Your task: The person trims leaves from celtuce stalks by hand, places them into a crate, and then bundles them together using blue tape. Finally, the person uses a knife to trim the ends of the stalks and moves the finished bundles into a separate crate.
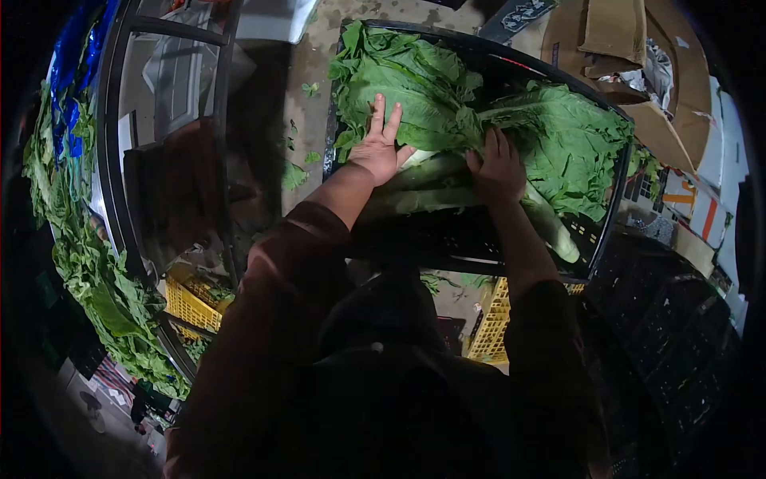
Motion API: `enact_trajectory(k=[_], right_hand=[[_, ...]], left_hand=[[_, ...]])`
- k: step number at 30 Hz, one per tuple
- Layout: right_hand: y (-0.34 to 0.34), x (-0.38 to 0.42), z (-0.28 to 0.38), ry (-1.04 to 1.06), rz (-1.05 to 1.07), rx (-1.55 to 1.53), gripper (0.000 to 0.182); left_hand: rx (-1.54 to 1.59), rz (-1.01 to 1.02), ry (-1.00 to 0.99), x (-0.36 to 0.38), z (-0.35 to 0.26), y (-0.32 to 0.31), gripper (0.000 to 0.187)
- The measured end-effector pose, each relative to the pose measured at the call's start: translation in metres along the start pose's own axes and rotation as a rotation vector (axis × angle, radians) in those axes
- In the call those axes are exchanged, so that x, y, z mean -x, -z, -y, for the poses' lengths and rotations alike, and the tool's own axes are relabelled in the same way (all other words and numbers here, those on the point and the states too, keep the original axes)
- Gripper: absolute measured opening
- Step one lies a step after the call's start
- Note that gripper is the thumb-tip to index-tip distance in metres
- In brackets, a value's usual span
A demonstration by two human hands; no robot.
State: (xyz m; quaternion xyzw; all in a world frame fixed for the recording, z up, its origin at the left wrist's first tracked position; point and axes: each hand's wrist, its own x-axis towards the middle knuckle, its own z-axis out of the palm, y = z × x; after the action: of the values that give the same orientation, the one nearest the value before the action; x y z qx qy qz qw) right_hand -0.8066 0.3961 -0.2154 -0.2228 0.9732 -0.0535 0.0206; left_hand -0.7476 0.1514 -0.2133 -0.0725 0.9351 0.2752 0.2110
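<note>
A black plastic crate in front of me holds several heads of stem lettuce with broad green leaves and thick pale stems. One pale stem points toward the crate's near right corner. My left hand rests on the leaves at the left, fingers stretched out and apart. Over the middle of the crate, my right hand lies on the leaves and stems, its fingers extended and its thumb apart. Its palm side is hidden.
Leafy greens lie on a metal-edged surface at the left. Yellow crates stand low beside me. An open cardboard box is at the upper right, and dark stacked crates are at the right. Loose leaves litter the floor.
</note>
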Motion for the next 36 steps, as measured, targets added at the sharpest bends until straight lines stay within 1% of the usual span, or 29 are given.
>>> enact_trajectory(k=[4,6,7,9,10,11,12,14,15,16,17,19,20,21,24,26,27,29,30,32,33,34,35,36], right_hand=[[0.001,0.0,0.001,-0.025,0.032,-0.044,0.06],[0.01,0.0,0.004,-0.043,0.05,-0.129,0.061],[0.012,-0.002,0.008,-0.034,0.04,-0.128,0.061],[0.016,-0.003,0.015,0.028,-0.208,-0.218,0.061],[0.029,-0.013,0.029,0.03,-0.205,-0.218,0.061],[0.04,-0.03,0.046,0.037,-0.221,-0.293,0.062],[0.046,-0.049,0.065,0.047,-0.241,-0.368,0.062],[0.037,-0.085,0.095,0.101,-0.261,-0.382,0.064],[0.033,-0.098,0.111,0.111,-0.259,-0.385,0.064],[0.029,-0.108,0.127,0.112,-0.202,-0.347,0.065],[0.026,-0.115,0.141,0.112,-0.143,-0.31,0.065],[0.003,-0.111,0.156,0.103,-0.114,-0.297,0.064],[-0.002,-0.11,0.158,0.109,-0.016,-0.138,0.066],[-0.007,-0.109,0.159,0.118,0.081,0.023,0.069],[-0.017,-0.119,0.16,0.083,0.194,0.091,0.07],[-0.006,-0.121,0.165,0.04,0.298,0.125,0.072],[-0.003,-0.121,0.165,0.05,0.293,0.131,0.072],[0.004,-0.124,0.163,0.039,0.385,0.086,0.07],[0.013,-0.124,0.164,0.039,0.409,0.066,0.072],[0.014,-0.125,0.16,0.044,0.478,0.198,0.075],[0.023,-0.124,0.161,0.083,0.506,0.336,0.077],[0.045,-0.113,0.171,0.048,0.413,0.209,0.078],[0.043,-0.105,0.167,0.036,0.322,0.131,0.074],[0.027,-0.093,0.156,0.107,0.147,0.047,0.069]], left_hand=[[0.062,-0.039,-0.022,0.001,0.0,0.002,0.086],[0.072,0.058,0.046,0.004,-0.008,0.014,0.088],[0.071,0.045,0.046,0.006,-0.01,0.019,0.088],[0.012,0.098,0.071,0.013,-0.014,0.027,0.09],[0.099,0.094,0.068,0.018,-0.015,0.029,0.09],[0.1,0.094,0.068,0.024,-0.016,0.028,0.09],[0.08,0.033,0.04,0.03,-0.018,0.026,0.088],[0.067,-0.11,-0.014,0.045,-0.023,0.019,0.086],[0.126,-0.136,-0.045,0.055,-0.026,0.019,0.085],[0.184,-0.161,-0.073,0.067,-0.03,0.022,0.083],[0.217,-0.177,-0.099,0.083,-0.033,0.024,0.078],[0.318,-0.095,-0.107,0.117,-0.035,0.037,0.071],[0.338,-0.098,-0.107,0.134,-0.035,0.038,0.066],[0.343,-0.106,-0.094,0.151,-0.033,0.037,0.066],[0.398,-0.091,-0.091,0.203,-0.023,0.031,0.062],[0.453,-0.015,-0.002,0.235,-0.017,0.029,0.057],[0.459,-0.026,-0.001,0.249,-0.015,0.032,0.057],[0.502,-0.02,0.021,0.275,-0.011,0.037,0.052],[0.503,-0.045,0.032,0.288,-0.012,0.039,0.052],[0.579,-0.024,0.163,0.318,-0.006,0.045,0.05],[0.559,-0.098,0.229,0.334,-0.003,0.049,0.05],[0.609,-0.115,0.249,0.349,-0.002,0.05,0.049],[0.663,-0.134,0.266,0.367,-0.002,0.051,0.047],[0.648,-0.207,0.335,0.384,0.0,0.051,0.047]])
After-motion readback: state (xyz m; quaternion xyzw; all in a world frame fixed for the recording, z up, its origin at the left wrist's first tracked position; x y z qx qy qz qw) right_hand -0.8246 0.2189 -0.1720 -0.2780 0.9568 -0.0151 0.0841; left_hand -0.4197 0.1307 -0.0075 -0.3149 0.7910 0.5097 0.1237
